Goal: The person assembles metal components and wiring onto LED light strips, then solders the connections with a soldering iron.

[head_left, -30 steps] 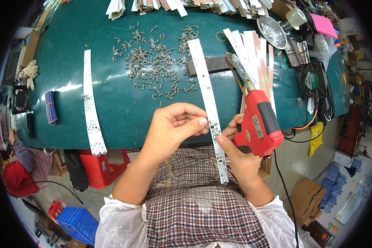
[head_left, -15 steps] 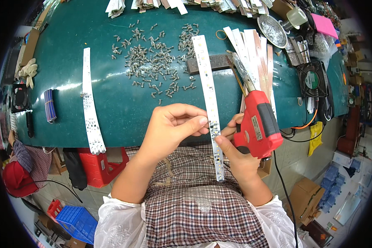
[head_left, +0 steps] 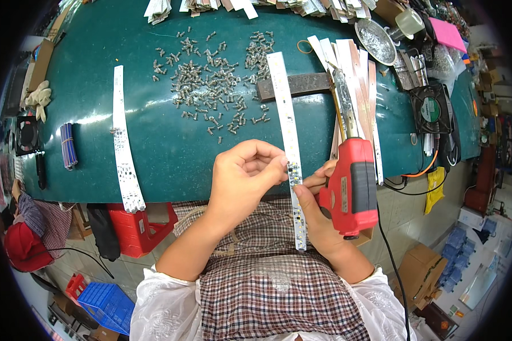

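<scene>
A long white LED strip board (head_left: 285,108) points away from me above the table's near edge, with small chips around its middle. My left hand (head_left: 242,179) is closed, thumb and forefinger pinching at the board's left edge beside the chips. On the other side my right hand (head_left: 322,224) has its thumb against the board, fingers curled behind it. That same hand also carries a red and black soldering gun (head_left: 354,190), whose metal tip points away from me. The gun's body covers part of the right fingers.
Many small metal-ended parts (head_left: 205,85) lie scattered on the green table (head_left: 96,45). A dark metal bar (head_left: 304,85) rests beyond the board. More white strips (head_left: 122,142) lie at left, others at right near a fan (head_left: 430,111). The gun's black cord (head_left: 389,256) hangs right.
The soldering gun has turned more upright, its tip swinging right and its rear end moving left and nearer me. The board has tilted slightly; both hands keep nearly the same place.
</scene>
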### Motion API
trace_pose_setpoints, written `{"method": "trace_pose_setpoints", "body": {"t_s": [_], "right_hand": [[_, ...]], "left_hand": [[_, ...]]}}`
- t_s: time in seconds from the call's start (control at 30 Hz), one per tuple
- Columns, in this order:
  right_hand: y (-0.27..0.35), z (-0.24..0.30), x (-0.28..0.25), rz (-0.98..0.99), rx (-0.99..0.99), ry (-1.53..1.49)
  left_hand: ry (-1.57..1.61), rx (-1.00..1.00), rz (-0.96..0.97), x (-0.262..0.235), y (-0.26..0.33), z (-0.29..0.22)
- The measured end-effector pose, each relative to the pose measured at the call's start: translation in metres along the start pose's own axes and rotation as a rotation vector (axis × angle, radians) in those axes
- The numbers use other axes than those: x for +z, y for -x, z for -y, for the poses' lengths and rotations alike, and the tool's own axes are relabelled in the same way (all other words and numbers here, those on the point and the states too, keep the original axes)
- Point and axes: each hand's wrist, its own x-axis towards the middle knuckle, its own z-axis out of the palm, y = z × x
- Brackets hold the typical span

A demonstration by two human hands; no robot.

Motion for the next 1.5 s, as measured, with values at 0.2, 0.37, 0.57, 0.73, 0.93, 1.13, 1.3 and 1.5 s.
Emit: {"method": "trace_pose_setpoints", "body": {"t_s": [0.2,0.37,0.57,0.73,0.93,1.13,1.3,1.5], "right_hand": [[-0.004,0.008,0.004,-0.132,0.063,-0.185],[-0.002,0.0,0.006,-0.122,0.078,-0.169],[0.012,-0.006,-0.014,-0.093,-0.07,0.085],[0.03,0.031,-0.037,0.03,0.386,0.003],[0.059,0.002,-0.053,0.089,0.219,0.239],[0.064,-0.012,-0.048,0.084,0.217,0.219],[0.064,-0.02,-0.045,0.058,0.182,0.182],[0.063,-0.018,-0.042,0.042,0.238,0.145]], "left_hand": [[0.176,-0.067,0.081,-0.001,-0.004,-0.002],[0.078,-0.053,0.087,-0.003,-0.008,0.004],[-0.253,0.015,-0.073,-0.003,-0.027,0.007],[-0.599,0.101,-0.129,-0.002,-0.036,0.013],[-0.874,0.272,-0.239,0.007,-0.027,-0.003],[-0.768,0.352,-0.146,-0.001,-0.03,0.005],[-0.771,0.365,-0.133,-0.001,-0.03,0.006],[-0.789,0.377,-0.128,-0.003,-0.031,0.008]]}}
